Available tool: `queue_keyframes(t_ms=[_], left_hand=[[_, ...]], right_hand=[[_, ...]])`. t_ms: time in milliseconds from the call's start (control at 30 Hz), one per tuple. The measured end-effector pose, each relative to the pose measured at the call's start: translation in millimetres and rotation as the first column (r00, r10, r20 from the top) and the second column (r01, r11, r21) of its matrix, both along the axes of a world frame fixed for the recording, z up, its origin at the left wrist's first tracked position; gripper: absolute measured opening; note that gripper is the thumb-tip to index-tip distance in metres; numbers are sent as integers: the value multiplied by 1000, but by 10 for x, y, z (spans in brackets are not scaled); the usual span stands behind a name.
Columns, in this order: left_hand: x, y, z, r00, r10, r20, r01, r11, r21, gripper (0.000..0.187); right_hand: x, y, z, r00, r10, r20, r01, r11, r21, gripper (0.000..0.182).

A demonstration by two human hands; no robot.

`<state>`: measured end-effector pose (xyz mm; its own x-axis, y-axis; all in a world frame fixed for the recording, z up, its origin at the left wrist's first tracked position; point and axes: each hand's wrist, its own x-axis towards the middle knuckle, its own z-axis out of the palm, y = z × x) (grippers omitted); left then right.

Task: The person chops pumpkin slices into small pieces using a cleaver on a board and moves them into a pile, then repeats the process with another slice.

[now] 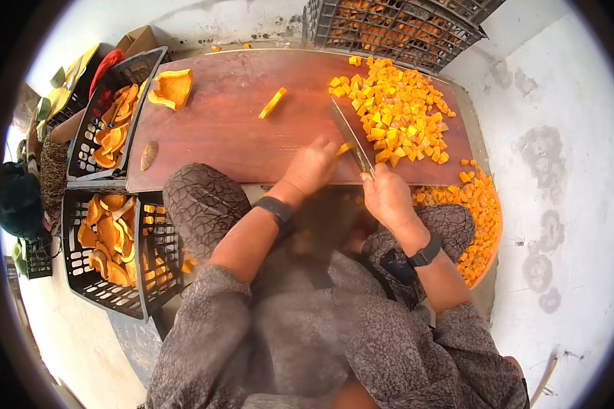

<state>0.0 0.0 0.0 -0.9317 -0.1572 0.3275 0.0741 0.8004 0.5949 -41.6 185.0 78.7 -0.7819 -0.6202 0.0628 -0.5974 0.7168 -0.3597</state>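
My right hand [389, 194] is closed around the handle of a kitchen knife [348, 131], whose blade points away from me across the reddish-brown board [218, 129]. Just left of the blade, my left hand [314, 167] pinches a short strip of pumpkin [345, 148] against the board. To the right of the knife lies a heap of orange pumpkin cubes [402, 109]. A loose pumpkin strip [273, 103] rests farther back on the board, and a large curved pumpkin piece [172, 89] sits at its far left corner.
Black crates [82, 286] of pumpkin pieces stand at the left, with another crate [119, 71] behind. More crates [389, 34] are stacked beyond the board. An orange-rimmed tub [494, 232] of cubes sits at the right by the white wall. Another person [20, 198] is at far left.
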Motion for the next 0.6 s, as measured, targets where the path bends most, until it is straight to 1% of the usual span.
queue_keyframes(t_ms=[67,100,167,200,267,300,500,567,600], left_hand=[[9,9,12,999,-26,-30,27,999,27,45],[-36,-68,9,999,-27,-34,28,1000,12,45],[-13,-35,-7,996,-50,-75,52,998,30,44],[-1,-27,-14,996,-52,-69,54,998,34,44],[-23,-47,-8,992,-91,-90,93,996,16,41],[-31,-55,-9,991,-94,-91,95,995,12,41],[5,-24,-51,986,-81,-147,85,996,15,34],[42,-25,-74,996,-32,-83,33,999,8,31],[33,-57,-109,996,-28,-89,29,1000,3,31]], right_hand=[[18,-7,24,1000,0,8,-1,999,45,21],[-28,-71,-10,1000,-1,3,0,1000,29,21],[-51,-53,-30,998,65,-1,-65,998,-14,21],[-87,-76,-50,998,63,5,-63,998,-11,21],[-244,-193,-108,999,42,30,-44,997,68,23],[-315,-241,-148,999,40,28,-42,997,64,23],[-448,-477,-263,1000,-11,23,9,996,85,25],[-452,-520,-325,999,-43,11,42,998,52,26],[-450,-525,-276,998,-54,28,52,997,63,26]])
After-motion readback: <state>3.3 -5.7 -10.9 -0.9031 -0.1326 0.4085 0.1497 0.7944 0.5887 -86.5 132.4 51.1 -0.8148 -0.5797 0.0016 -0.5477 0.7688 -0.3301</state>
